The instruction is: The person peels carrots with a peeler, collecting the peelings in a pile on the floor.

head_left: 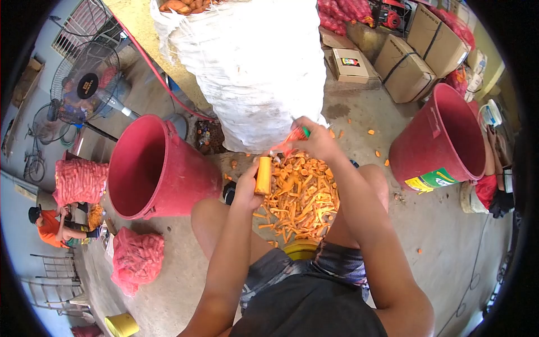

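Observation:
My left hand [245,188] is wrapped round a thick, peeled orange carrot [263,175], its blunt cut end toward me. To the right and slightly farther off, my right hand [321,141] is closed on a small tool with a green handle [306,132]; its kind I cannot tell. A blurred red-orange strip [293,137] shows by the right fingers, between the two hands. Below both hands, a heap of carrot ends and peelings [303,196] covers the floor between my knees. A tall white sack [264,73] stands just beyond, with carrots [185,5] at its top.
Large red bins stand at left [168,168] and right [438,137]. Pink net bags [137,258] lie at left, near a seated person in orange [50,227]. A fan [87,84] is behind. Cardboard boxes [404,67] sit at back right. Under me is a yellow seat [300,250].

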A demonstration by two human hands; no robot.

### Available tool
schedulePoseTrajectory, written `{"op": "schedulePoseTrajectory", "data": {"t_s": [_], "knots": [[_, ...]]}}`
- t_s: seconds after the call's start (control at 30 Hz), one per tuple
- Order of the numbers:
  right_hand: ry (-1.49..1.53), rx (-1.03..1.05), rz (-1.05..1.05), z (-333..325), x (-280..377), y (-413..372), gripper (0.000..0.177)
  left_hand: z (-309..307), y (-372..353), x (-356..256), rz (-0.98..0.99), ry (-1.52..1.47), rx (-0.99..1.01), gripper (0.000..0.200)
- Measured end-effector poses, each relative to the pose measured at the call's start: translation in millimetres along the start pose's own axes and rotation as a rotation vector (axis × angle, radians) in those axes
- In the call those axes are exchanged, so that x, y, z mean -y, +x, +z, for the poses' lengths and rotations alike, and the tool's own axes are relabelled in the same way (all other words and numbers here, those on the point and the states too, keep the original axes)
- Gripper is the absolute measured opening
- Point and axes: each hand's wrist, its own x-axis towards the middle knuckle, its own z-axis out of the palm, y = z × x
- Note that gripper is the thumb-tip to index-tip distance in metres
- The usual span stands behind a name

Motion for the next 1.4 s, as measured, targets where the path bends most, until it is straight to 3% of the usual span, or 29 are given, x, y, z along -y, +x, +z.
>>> {"op": "schedulePoseTrajectory", "data": {"t_s": [0.03, 0.1, 0.17, 0.27, 0.33, 0.37, 0.43, 0.5, 0.57, 0.7, 0.87, 0.93, 0.97, 1.03, 1.1, 1.17, 1.3, 1.4], "knots": [[-0.003, 0.003, -0.002, 8, -3, -3, 0.048, -6, 6, 1, 0.014, -0.067, -0.008, 0.038], [-0.085, 0.136, -0.319, 28, -13, -11, 0.054, -3, 11, 4, 0.025, -0.136, -0.018, 0.036], [-0.063, 0.226, -0.269, 31, -4, -19, 0.058, 26, 9, 3, 0.06, -0.213, -0.172, 0.037], [-0.119, 0.23, -0.208, 28, -4, -16, 0.052, 16, 6, 8, 0.038, -0.123, -0.028, 0.038], [-0.19, 0.005, -0.254, 18, -8, -7, 0.052, 0, 9, 7, 0.009, -0.08, -0.017, 0.038], [-0.191, 0.006, -0.257, 10, -8, 0, 0.052, -7, 10, 7, -0.021, -0.035, -0.005, 0.039], [-0.142, -0.064, 0.006, -3, -7, 9, 0.052, -3, 4, 5, -0.02, -0.025, 0.008, 0.039], [-0.117, -0.063, -0.012, 0, -7, 6, 0.051, -4, 4, 4, -0.022, -0.015, 0.021, 0.04], [-0.126, 0.094, -0.137, 14, -4, -5, 0.053, -14, 11, 6, 0.005, -0.071, -0.041, 0.042], [-0.11, 0.261, -0.202, 32, 5, -23, 0.056, 24, 5, 3, 0.038, -0.141, -0.162, 0.043], [-0.178, 0.243, -0.203, 27, -4, -10, 0.056, 8, 6, 8, 0.015, 0.029, -0.071, 0.042], [-0.178, -0.001, -0.254, 23, -19, 2, 0.056, 8, 4, 7, 0.011, 0.001, -0.083, 0.043], [-0.178, -0.001, -0.254, 17, -21, 8, 0.056, 9, 3, 6, 0.005, -0.022, -0.094, 0.043], [-0.126, 0.005, 0.083, 1, -2, 10, 0.05, 1, -2, 4, -0.015, 0.025, -0.051, 0.042], [-0.089, 0.027, 0.147, 6, 2, 7, 0.047, -9, 0, 3, -0.031, 0.073, -0.01, 0.042], [-0.118, 0.1, -0.083, 17, 1, -4, 0.048, -23, 10, 8, 0.02, -0.106, -0.038, 0.043], [-0.119, 0.307, -0.264, 37, 3, -21, 0.054, 12, 8, 8, 0.046, -0.111, -0.235, 0.044], [-0.18, 0.216, -0.288, 36, -3, -17, 0.056, 15, 6, 11, 0.008, -0.088, -0.207, 0.045]]}}
